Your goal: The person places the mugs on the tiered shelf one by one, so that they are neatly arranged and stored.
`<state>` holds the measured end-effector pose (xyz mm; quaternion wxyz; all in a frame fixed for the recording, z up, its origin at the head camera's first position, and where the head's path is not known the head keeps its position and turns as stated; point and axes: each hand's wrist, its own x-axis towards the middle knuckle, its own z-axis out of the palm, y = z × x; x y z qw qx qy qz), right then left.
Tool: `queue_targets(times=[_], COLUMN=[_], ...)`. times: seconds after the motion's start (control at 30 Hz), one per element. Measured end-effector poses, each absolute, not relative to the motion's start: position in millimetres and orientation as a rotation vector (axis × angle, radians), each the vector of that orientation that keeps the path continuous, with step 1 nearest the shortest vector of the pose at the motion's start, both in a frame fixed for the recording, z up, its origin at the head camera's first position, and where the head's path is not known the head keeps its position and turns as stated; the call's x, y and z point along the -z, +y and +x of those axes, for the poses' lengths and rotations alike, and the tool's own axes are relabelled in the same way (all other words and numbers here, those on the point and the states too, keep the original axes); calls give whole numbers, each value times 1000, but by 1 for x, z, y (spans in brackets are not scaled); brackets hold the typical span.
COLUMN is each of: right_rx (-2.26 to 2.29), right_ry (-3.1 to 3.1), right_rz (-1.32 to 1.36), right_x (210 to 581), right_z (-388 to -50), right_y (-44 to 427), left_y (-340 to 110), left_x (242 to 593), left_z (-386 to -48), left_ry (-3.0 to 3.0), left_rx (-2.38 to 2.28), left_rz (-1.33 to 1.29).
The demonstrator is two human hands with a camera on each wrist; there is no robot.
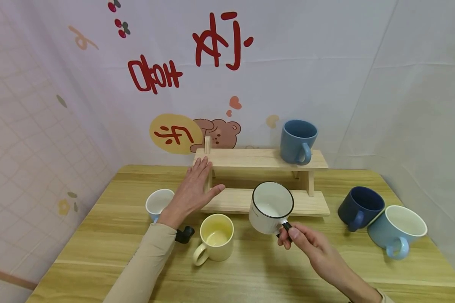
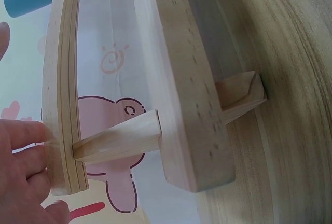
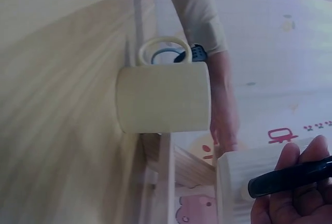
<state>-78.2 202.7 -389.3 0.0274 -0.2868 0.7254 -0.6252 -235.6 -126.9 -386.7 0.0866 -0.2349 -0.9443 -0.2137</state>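
Observation:
My right hand (image 1: 314, 248) pinches the black handle (image 3: 290, 178) of a white enamel mug (image 1: 263, 221) with a black rim. The mug is upright, in front of the lower board of a two-tier wooden shelf (image 1: 239, 158). Fairly straight fingers of my left hand (image 1: 191, 189) rest on the left end of the upper board; the left wrist view shows those fingertips at the board's edge (image 2: 65, 130). A yellow mug (image 1: 218, 248) stands on the table between my forearms. Partly hidden behind my left wrist is a white-and-blue cup (image 1: 159, 200).
On the right of the upper board sits a blue mug (image 1: 293, 143). A dark blue mug (image 1: 354, 208) and a light blue mug (image 1: 386, 233) stand close together at the table's right. Behind the wooden table (image 1: 110, 240) hangs a printed white cloth (image 1: 307, 54).

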Motion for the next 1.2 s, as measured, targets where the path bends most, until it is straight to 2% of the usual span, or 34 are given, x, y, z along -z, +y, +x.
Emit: queue_targets(times=[0.53,1.2], right_rx=[1977,2019], right_ry=[2367,2505], right_rz=[-873,-644], right_x=[359,327], right_z=[-97,-127], right_y=[196,178], left_y=[-126,-126], left_x=[386,383], left_z=[-237,-236], left_ry=[-2811,-2822], left_rx=[595,584], left_rz=[-700,-689])
